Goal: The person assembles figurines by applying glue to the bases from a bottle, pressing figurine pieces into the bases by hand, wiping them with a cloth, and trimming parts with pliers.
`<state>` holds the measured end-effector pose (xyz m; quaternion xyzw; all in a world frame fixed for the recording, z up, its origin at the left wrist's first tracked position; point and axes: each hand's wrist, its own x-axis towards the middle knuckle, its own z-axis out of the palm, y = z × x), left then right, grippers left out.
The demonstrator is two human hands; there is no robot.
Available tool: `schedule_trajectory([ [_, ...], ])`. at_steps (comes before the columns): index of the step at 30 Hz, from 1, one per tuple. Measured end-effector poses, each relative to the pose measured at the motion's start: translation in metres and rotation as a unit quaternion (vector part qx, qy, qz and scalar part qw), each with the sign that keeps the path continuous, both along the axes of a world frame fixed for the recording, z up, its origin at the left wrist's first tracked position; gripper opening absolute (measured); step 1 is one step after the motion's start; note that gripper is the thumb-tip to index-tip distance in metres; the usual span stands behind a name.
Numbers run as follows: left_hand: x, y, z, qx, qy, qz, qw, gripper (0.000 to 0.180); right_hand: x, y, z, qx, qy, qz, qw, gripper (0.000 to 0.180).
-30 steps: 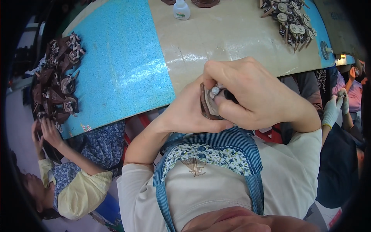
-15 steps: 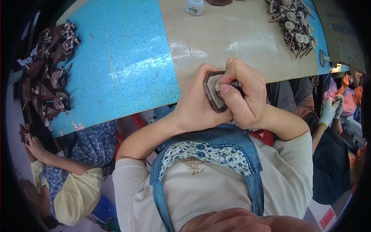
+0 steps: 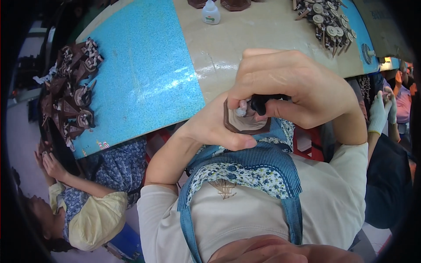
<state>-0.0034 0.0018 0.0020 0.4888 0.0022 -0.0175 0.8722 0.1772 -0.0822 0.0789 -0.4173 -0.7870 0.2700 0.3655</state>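
Note:
In front of my chest, my left hand (image 3: 204, 122) is closed round a brown, many-sided base (image 3: 240, 127) with a tan, uneven top, its thumb stretched along the near edge. My right hand (image 3: 302, 85) reaches over from the right. Its thumb and bent fingers grip a small dark figurine (image 3: 258, 105) with a pale part at its left end. The figurine lies tilted just over the base's top. I cannot tell whether it touches the base, as my fingers cover much of it.
The table has a blue sheet (image 3: 140, 65) on the left and a tan one beside it. Brown figurine pieces (image 3: 81, 96) crowd the left end; figures with round hats (image 3: 331, 30) lie far right. A white bottle (image 3: 211, 14) stands at the back. Other people sit at both sides.
My right hand has turned and lifted, its back now uppermost, exposing the dark figurine. The left thumb now extends along the base, which has shifted slightly left and tilted. The view has shifted a little.

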Motion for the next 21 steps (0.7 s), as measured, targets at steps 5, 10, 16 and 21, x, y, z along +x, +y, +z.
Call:
schedule_trajectory([
  [5,0.005,-0.002,0.0,-0.039,0.009,-0.021,0.999,0.068,0.002,-0.004,0.0,-0.022,0.015,-0.018,0.999,0.034],
  [10,0.008,0.007,0.002,-0.039,0.048,-0.045,0.997,0.073,0.005,-0.004,0.011,-0.056,-0.004,-0.015,0.998,0.037],
  [16,0.004,0.007,0.002,-0.192,0.1,-0.002,0.976,0.077,0.019,0.015,0.02,-0.019,-0.024,0.036,0.999,0.042],
  [21,0.01,0.027,0.001,-0.213,-0.011,0.06,0.975,0.082,0.067,0.024,0.056,0.085,0.024,-0.177,0.98,0.032],
])
